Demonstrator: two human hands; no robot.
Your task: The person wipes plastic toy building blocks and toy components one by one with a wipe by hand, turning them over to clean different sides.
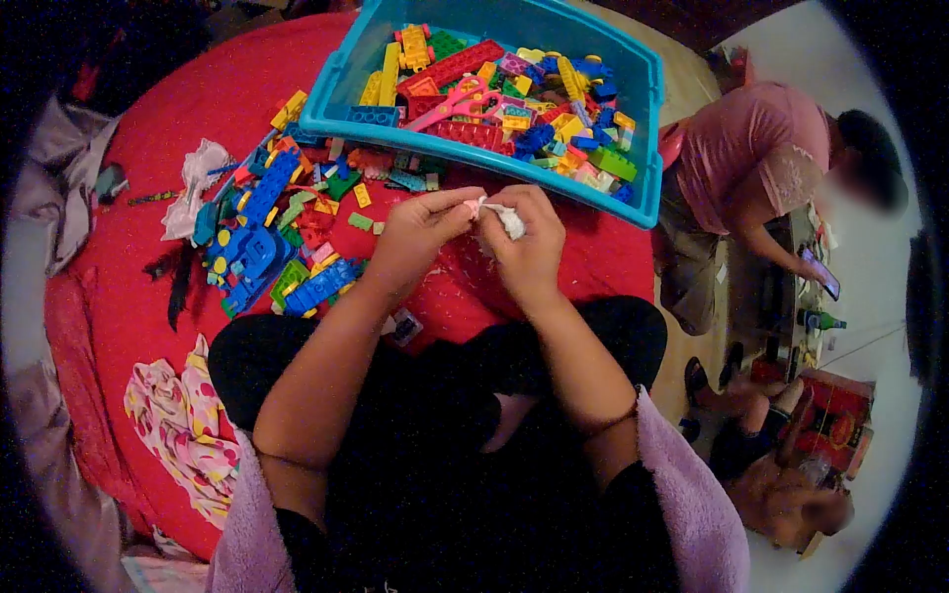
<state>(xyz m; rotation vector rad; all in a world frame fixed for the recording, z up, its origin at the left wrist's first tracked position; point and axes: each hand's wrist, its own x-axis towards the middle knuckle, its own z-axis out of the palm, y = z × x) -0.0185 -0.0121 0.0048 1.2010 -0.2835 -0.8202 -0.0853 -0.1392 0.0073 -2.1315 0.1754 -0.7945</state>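
Beyond black clothes (415, 465), the left hand (420, 229) and right hand (526, 247), fingers curled tight, pinch a white wad (512, 222) outside the near edge of the tub (583, 193), presumably together to steady it.

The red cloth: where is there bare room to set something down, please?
The red cloth looks bare left of the bin, beyond the loose bricks, and between the bin, right hand and right knee. It is crowded near the bin's left end, where bricks spread toward the left hand.
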